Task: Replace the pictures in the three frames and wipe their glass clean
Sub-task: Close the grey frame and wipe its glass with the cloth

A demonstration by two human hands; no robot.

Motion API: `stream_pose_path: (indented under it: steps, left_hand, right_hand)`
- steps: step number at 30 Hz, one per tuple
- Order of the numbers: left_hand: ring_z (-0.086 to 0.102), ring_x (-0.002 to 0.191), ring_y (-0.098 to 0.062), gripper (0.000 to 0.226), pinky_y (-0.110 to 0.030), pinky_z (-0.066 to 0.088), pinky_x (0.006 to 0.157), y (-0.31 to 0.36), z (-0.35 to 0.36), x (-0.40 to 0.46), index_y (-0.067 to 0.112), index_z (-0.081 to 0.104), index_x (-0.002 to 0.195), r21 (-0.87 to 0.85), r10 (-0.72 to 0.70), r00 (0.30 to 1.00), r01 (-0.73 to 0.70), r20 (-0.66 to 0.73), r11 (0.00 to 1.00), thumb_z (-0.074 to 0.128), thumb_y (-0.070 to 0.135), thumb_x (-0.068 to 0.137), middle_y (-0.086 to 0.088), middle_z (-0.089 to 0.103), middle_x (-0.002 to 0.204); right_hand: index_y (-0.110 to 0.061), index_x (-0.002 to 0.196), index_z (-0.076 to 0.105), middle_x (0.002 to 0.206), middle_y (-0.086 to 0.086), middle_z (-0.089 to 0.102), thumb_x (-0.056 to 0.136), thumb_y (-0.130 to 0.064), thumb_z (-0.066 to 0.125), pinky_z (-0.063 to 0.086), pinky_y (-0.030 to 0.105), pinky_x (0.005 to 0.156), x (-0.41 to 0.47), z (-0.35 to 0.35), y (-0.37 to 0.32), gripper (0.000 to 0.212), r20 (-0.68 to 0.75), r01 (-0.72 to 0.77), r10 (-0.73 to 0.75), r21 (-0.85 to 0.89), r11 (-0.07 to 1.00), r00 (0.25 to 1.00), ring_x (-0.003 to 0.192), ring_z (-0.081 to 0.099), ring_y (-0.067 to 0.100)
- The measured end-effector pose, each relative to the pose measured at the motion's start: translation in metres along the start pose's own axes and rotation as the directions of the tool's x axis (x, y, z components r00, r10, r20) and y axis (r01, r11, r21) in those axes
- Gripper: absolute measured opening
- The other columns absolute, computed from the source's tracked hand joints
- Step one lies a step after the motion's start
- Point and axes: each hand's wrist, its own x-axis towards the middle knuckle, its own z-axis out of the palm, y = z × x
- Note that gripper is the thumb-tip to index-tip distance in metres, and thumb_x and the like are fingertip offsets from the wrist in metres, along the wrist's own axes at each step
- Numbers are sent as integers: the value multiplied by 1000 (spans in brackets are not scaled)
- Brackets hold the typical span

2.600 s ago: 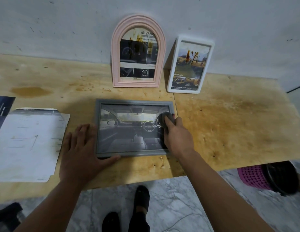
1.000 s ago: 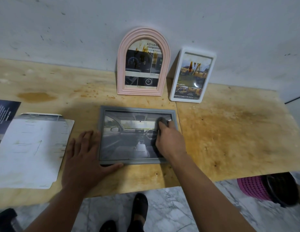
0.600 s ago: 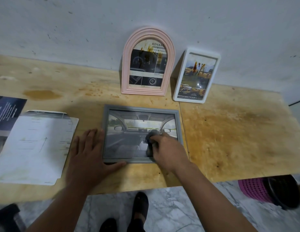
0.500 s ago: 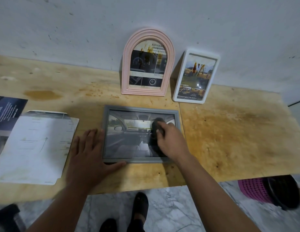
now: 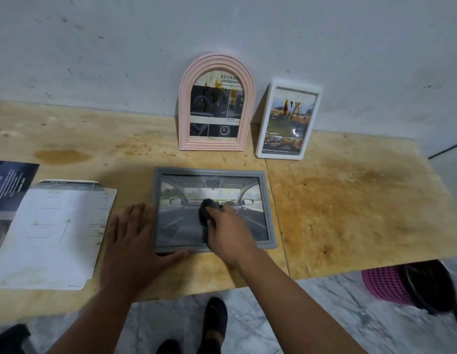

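In the head view, both bare forearms rise from the bottom edge toward the middle of the frame. The left hand (image 5: 134, 241) lies flat on the wooden surface (image 5: 349, 200), palm down, fingers straight and close together along the left edge of the grey frame (image 5: 269, 213), with the thumb stretched out along its lower edge. The right hand (image 5: 230, 231) reaches in from the lower right and sits over the frame's glass, its fingers curled round a dark cloth (image 5: 205, 209) that it presses onto the glass near the middle of the picture.

The grey frame lies flat in the centre of the frame, glass up, its long axis running left to right; the picture inside shows a car interior, its top toward the wall. Above it, the pink arched frame (image 5: 217, 62) stands upright with its long axis vertical, against the wall. Just to its right the white frame (image 5: 263, 134) also stands on its short edge, leaning back and tilted slightly to the right. Both have yellowish smears on their glass.

At the left of the frame lie a white sheet (image 5: 53, 233) and a dark brochure (image 5: 10, 185) partly under it. At lower right, below the surface's edge, is a pink basket (image 5: 383, 284)
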Motion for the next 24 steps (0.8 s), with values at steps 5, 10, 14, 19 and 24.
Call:
stream_pose_path:
  steps: [5,10,14,19,24]
  left_hand:
    - [19,156,-32,129,-55,16,127,0,0,0,16,26,161,4,3,1000,-3,-12,1000,39,103,67,-12,26,166]
    - [21,155,-33,130,-54,16,127,0,2,1,14,31,159,26,2,1000,-1,-23,1000,40,104,66,-13,28,164]
    - [21,155,-33,130,-54,16,127,1,4,0,14,30,159,35,0,999,1,-36,999,40,104,65,-12,28,164]
    - [15,157,-30,131,-52,12,128,1,4,0,15,27,161,29,-15,999,16,-32,999,39,104,65,-10,24,167]
    - [14,158,-28,135,-51,10,129,0,5,1,14,22,162,10,-20,1000,20,-17,1000,38,106,63,-10,24,167]
  right_hand:
    - [-32,136,62,112,3,71,103,-23,51,60,37,82,-15,-32,31,35,199,-121,46,381,917,979,94,71,23]
    - [-26,134,63,102,0,71,103,-11,56,55,25,67,-30,-69,97,35,-135,-178,369,694,697,920,83,69,16]
    - [-17,144,55,125,12,67,101,-17,61,56,37,86,-40,-59,153,44,-208,-298,526,632,716,825,106,66,27]
    - [-25,155,42,131,16,41,98,-44,59,49,45,95,-54,-42,166,62,-215,-502,537,201,841,815,114,50,38]
    - [-28,152,42,134,13,41,97,-37,61,38,55,103,-56,-54,139,59,-439,-423,472,211,881,765,126,40,36]
